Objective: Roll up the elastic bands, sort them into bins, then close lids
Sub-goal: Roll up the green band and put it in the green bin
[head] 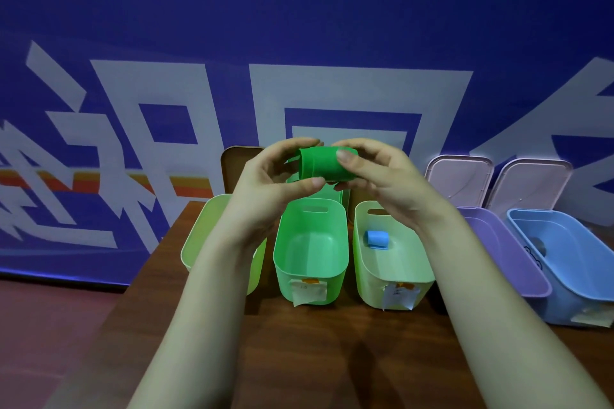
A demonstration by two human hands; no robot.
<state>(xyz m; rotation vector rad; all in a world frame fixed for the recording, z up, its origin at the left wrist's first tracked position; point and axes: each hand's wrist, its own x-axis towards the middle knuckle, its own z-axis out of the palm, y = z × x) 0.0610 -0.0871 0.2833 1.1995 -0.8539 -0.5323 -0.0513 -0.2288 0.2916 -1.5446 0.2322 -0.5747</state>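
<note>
Green band roll [324, 164] is gripped at both ends, left hand [275, 176] and right hand [375, 176] curled round it, up above the green bin [339, 262] on the bench [332, 359]. Likely light, soft and springy, so the outer wrap is best kept pinched or it'll be unrolled.

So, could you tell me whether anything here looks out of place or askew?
Possibly one thing: a blue roll lies in the right pale green bin, not the blue bin. The paper labels are unreadable, so that may be intended.
</note>
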